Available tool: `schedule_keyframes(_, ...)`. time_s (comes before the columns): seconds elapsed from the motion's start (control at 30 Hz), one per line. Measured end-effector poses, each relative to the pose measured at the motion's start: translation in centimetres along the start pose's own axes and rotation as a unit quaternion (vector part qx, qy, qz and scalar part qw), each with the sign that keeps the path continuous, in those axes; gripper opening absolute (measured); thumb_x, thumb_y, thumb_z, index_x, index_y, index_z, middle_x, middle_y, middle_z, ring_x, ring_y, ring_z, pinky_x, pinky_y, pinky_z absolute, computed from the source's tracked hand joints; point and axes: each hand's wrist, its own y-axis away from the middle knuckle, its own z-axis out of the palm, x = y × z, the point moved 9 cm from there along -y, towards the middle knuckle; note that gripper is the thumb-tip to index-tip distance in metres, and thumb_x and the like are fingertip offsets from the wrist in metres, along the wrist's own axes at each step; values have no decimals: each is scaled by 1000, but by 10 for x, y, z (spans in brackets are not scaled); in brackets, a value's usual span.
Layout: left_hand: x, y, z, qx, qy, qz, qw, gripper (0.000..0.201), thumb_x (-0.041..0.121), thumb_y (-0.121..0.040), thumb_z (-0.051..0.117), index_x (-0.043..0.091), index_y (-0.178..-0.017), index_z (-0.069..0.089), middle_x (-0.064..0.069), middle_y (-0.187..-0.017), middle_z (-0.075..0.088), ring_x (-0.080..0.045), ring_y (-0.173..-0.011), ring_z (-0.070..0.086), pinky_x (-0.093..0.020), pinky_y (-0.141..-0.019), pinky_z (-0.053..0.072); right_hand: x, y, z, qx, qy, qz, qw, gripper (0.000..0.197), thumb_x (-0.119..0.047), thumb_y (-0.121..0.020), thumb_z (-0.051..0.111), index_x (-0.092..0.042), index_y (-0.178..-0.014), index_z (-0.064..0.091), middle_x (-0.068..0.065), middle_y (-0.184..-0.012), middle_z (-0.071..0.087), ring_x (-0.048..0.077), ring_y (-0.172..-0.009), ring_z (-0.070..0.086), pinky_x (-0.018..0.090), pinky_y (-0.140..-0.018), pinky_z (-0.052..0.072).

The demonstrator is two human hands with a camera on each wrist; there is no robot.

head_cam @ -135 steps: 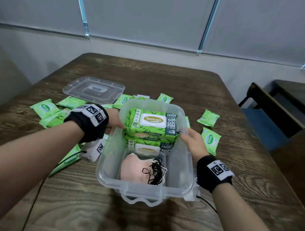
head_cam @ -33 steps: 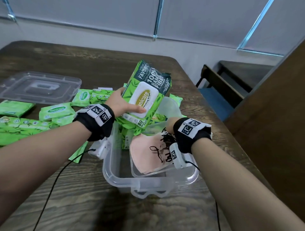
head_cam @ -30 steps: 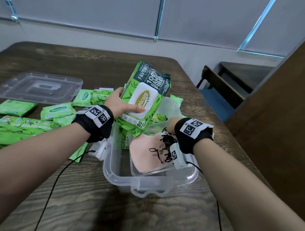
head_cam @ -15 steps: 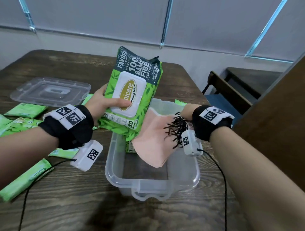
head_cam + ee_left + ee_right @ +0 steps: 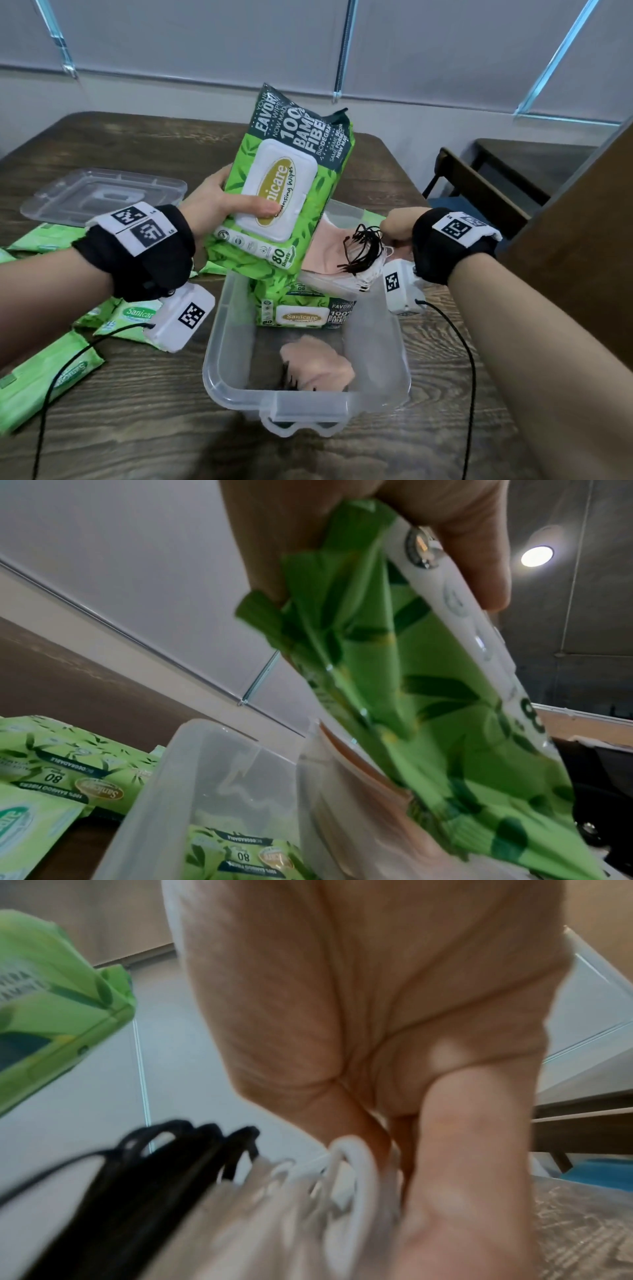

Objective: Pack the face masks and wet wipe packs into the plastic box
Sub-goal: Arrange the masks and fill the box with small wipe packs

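Table (image 5: pixel 113 421) of dark wood grain carries everything here. Clear plastic box (image 5: pixel 219 346) sits on it near the front edge, open-topped, handle lip toward the viewer. Clear lid (image 5: pixel 102 193) lies flat at the far left, well apart from the box. Large wet wipe pack (image 5: pixel 284 192) is held upright above the box's far left corner by the left hand (image 5: pixel 219 202), thumb pressed across the white flap label, remaining fingers wrapped behind the pack (in the left wrist view the pack's crumpled lower end is seen pinched between thumb and fingers). A second large pack (image 5: pixel 305 308) lies inside the box against its far wall, label facing the viewer. Stack of face masks (image 5: pixel 329 263), pink with black ear loops plus some white ones, is held by the right hand (image 5: pixel 399 222) above the box's far right side; its left part is hidden behind the raised pack. In the right wrist view fingers (image 5: pixel 462 1150) are curled onto the stack's loop end, though the picture is blurred. One loose pink mask (image 5: pixel 317 365) lies crumpled on the box floor near the front wall. Small green wipe packs (image 5: pixel 48 373) are scattered on the table left of the box, none inside it. A dark chair (image 5: pixel 479 192) stands past the table's right edge.
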Motion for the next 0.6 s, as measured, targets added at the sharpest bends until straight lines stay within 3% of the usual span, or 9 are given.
schedule_keyframes(0.1,4,0,-11,14,5,9,1000,101,39,-22,93,11,-113,59,-6,-96,73,-24,-78,70,-32,-66,56,-6,6,-1,4,-13,-11,1000,24,0,-95,44,-13,-76,41,8,-70,59,16,-60,55,14,-36,46)
schedule_keyframes(0.23,8,5,-21,15,4,20,1000,102,40,-22,93,6,-111,57,-3,-86,74,-19,-70,71,-27,-60,56,-6,3,-6,12,-5,-14,1000,26,0,-95,42,-13,-73,41,5,-106,44,12,-65,44,10,-33,42)
schedule_keyframes(0.33,10,8,-31,22,-1,25,999,104,41,-22,93,5,-112,57,-4,-87,74,-20,-69,70,-28,-59,56,-5,2,-12,17,-2,-9,1000,11,0,-95,43,-8,-100,47,6,-113,42,12,-66,45,11,-33,42)
schedule_keyframes(0.43,13,4,-48,54,-26,23,998,114,39,-20,93,3,-122,55,-9,-98,72,-24,-76,70,-33,-63,57,-7,3,-18,22,-8,-16,1000,41,3,-93,43,0,-134,41,17,-130,47,15,-67,46,12,-33,43)
schedule_keyframes(0.5,16,0,-56,69,-42,24,996,118,38,-17,94,6,-124,55,-10,-103,71,-25,-79,70,-34,-65,57,-8,3,-20,29,-3,-24,999,45,4,-94,43,4,-138,37,18,-141,43,20,-70,48,12,-33,43)
schedule_keyframes(0.6,18,-2,-60,72,-65,31,995,114,42,-12,93,14,-117,59,-6,-103,72,-23,-80,70,-33,-65,57,-5,3,-31,58,-37,-26,997,44,3,-94,44,4,-138,38,18,-142,43,21,-85,48,13,-32,43)
